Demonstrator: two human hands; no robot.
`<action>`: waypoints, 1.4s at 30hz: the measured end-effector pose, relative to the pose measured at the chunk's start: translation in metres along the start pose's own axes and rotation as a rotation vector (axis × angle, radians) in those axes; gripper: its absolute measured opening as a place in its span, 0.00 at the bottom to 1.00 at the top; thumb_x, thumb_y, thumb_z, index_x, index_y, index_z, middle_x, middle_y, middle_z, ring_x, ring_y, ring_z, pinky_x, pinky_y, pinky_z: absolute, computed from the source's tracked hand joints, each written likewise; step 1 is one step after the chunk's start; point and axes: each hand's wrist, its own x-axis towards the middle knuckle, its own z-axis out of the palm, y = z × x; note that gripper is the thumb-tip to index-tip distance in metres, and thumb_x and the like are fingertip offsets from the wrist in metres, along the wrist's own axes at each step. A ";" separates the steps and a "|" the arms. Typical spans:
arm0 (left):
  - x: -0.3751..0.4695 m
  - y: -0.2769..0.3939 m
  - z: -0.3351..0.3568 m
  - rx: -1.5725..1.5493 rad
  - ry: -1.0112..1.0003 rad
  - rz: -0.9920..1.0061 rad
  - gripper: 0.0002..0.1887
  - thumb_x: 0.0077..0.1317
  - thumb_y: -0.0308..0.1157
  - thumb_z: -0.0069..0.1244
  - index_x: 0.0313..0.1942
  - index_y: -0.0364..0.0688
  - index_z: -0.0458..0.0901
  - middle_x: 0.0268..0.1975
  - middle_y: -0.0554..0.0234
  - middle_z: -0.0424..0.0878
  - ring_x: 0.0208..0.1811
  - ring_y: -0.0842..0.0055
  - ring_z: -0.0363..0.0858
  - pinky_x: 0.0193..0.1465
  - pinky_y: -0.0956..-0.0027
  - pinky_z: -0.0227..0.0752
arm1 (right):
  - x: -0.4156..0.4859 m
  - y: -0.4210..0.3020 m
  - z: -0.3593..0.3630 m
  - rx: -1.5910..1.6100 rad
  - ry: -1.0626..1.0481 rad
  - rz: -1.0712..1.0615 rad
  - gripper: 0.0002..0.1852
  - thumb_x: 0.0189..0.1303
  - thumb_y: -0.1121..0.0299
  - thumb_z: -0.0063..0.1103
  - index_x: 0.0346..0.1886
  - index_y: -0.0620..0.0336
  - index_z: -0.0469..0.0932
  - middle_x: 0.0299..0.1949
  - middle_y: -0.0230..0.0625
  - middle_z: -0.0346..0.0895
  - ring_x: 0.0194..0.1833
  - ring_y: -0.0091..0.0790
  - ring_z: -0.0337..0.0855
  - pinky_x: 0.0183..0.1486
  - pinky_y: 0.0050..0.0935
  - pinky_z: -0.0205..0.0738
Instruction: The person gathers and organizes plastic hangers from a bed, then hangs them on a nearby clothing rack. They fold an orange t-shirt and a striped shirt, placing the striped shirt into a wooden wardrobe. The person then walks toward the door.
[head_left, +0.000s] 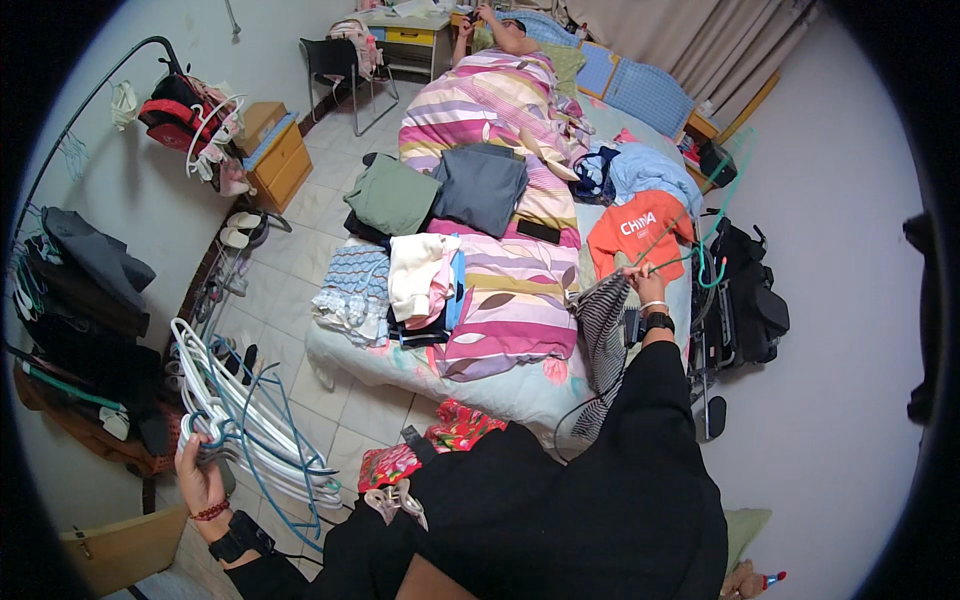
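My left hand is closed around the hooks of a bundle of white and blue clothes hangers, held off to the left over the tiled floor. At the bed's right side, my right hand grips a black-and-white striped cloth, which hangs down from the fingers. A green hanger is at the same hand, its frame reaching up and to the right. Just beyond lies an orange garment with printed letters. Folded on the bed are a green garment, a dark grey one and a white one.
A person lies under the striped quilt at the bed's far end, holding a dark device. A dark phone rests on the quilt. Right of the bed stands a folded wheelchair; a loaded clothes rack is at left.
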 end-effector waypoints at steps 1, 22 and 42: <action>0.000 -0.001 0.007 0.011 0.007 -0.001 0.07 0.63 0.29 0.57 0.38 0.35 0.80 0.34 0.64 0.83 0.38 0.78 0.79 0.47 0.73 0.69 | 0.005 0.003 0.000 0.025 0.012 -0.015 0.14 0.60 0.86 0.45 0.24 0.55 0.58 0.31 0.46 0.84 0.27 0.27 0.80 0.25 0.23 0.72; 0.025 -0.007 0.083 -0.078 0.182 0.024 0.07 0.64 0.24 0.53 0.41 0.32 0.80 0.36 0.62 0.83 0.39 0.76 0.80 0.48 0.72 0.73 | 0.068 -0.029 0.241 0.094 -0.767 0.072 0.16 0.73 0.55 0.42 0.37 0.56 0.72 0.11 0.24 0.56 0.09 0.20 0.52 0.12 0.22 0.46; 0.258 0.089 -0.129 -0.009 0.012 -0.107 0.06 0.65 0.24 0.54 0.40 0.33 0.83 0.37 0.62 0.86 0.40 0.76 0.82 0.48 0.72 0.74 | -0.220 -0.263 0.794 0.061 -1.507 0.179 0.19 0.65 0.74 0.41 0.57 0.69 0.72 0.14 0.21 0.55 0.13 0.18 0.52 0.16 0.20 0.45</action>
